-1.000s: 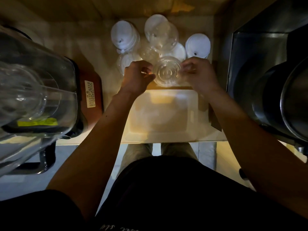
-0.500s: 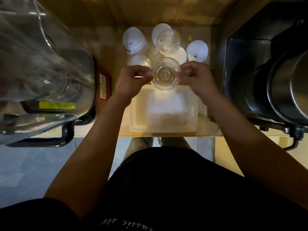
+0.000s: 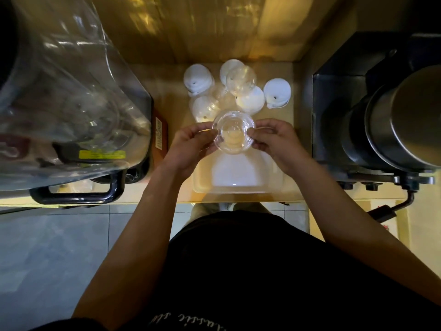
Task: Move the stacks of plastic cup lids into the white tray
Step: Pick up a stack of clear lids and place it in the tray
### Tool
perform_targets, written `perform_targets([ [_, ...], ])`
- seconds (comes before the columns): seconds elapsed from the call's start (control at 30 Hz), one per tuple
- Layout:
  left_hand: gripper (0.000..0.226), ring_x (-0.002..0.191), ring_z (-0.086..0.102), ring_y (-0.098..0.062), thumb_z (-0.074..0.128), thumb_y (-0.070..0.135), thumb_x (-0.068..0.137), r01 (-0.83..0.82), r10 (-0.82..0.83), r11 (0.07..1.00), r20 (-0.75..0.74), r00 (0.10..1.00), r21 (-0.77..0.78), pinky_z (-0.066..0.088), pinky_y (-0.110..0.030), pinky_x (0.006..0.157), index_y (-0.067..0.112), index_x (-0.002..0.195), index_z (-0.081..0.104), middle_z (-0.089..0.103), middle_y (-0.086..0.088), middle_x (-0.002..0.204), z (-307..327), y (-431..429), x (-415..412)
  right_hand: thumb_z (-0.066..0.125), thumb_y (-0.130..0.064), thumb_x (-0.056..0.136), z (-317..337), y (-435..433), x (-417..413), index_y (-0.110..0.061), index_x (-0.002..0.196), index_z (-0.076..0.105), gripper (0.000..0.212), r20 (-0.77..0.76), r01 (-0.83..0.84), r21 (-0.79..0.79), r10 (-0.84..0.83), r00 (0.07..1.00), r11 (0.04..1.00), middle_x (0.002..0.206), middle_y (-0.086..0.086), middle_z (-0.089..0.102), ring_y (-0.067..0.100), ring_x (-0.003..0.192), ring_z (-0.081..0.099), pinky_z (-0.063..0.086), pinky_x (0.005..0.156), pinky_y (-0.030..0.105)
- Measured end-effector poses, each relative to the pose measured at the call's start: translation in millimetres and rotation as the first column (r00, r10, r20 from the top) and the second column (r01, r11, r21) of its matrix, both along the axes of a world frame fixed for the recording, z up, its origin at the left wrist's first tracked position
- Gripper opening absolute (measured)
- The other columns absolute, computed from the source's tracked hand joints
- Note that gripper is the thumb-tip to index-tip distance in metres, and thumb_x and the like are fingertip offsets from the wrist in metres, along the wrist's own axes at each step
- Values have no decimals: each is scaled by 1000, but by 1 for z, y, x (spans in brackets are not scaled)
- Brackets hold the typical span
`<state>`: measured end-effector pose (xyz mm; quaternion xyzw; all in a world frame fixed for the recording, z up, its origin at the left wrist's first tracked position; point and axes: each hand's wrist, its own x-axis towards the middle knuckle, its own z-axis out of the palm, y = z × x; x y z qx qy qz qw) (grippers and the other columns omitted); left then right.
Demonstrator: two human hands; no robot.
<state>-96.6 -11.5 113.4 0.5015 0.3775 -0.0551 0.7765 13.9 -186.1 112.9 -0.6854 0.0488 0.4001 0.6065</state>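
Note:
A stack of clear plastic lids point(image 3: 233, 132) is held between both hands above the far edge of the white tray point(image 3: 202, 185). My left hand point(image 3: 191, 144) grips its left side, my right hand point(image 3: 274, 139) its right side. Behind it on the counter stand more lid stacks: white ones at the back left point(image 3: 197, 78), the middle right point(image 3: 250, 100) and the far right point(image 3: 277, 91), plus a clear domed stack point(image 3: 241, 78). The tray's inside looks bare where it shows between my wrists.
A large clear blender jug point(image 3: 66, 96) with a black handle point(image 3: 78, 194) fills the left. A dark machine with a steel pot point(image 3: 401, 120) stands on the right. A brown box point(image 3: 160, 137) sits beside the tray. The counter's front edge runs just below the tray.
The clear lid stack has been lifted off the counter group and brought toward me, over the tray's far edge. Both hands moved with it. The camera pulled back and up.

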Motion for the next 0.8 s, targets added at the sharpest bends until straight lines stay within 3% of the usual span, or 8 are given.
perform_targets([
  [0.17,15,68,69,-6,59,-1,91,-32,30,997,17,999,76,59,-23,71,10,95,68,74,4,70,-1,-1,-6,70,-2,84,5,4,-11,-10,89,64,12,33,19,-24,-18,999,1000,77,11,67,17,69,62,55,71,26],
  [0.33,13,76,68,-14,66,3,88,-116,116,983,9,993,140,57,-29,82,5,100,69,73,-5,79,3,-5,-2,71,-2,83,4,8,-15,-9,89,63,13,20,102,-36,-102,995,994,75,11,64,19,66,58,54,69,28],
  [0.43,11,84,65,-18,64,3,89,-137,132,983,51,990,123,55,-32,88,9,96,71,74,-6,81,4,-9,0,72,-3,82,3,8,-16,-5,98,63,19,-1,165,-30,-165,986,986,80,13,64,18,68,59,55,69,28],
  [0.5,15,90,62,-21,64,7,90,-131,126,986,55,991,99,54,-34,92,6,103,70,71,-13,92,3,-11,-1,72,-2,82,2,9,-17,-3,103,62,23,10,186,-42,-186,983,982,81,13,65,18,70,60,55,68,27],
  [0.67,16,89,65,-14,64,13,91,-112,110,992,34,993,54,56,-26,85,10,106,68,69,-9,93,0,-15,-6,72,-3,82,0,5,-21,-9,96,63,17,23,210,-68,-209,978,975,78,9,65,17,69,60,56,71,28],
  [0.8,36,88,69,-15,70,6,86,-131,131,990,6,991,58,59,-27,83,1,120,62,70,-12,91,-6,-16,-11,72,-5,82,-2,4,-25,-8,97,63,18,21,179,-86,-178,984,980,76,7,65,17,67,60,56,73,30],
])
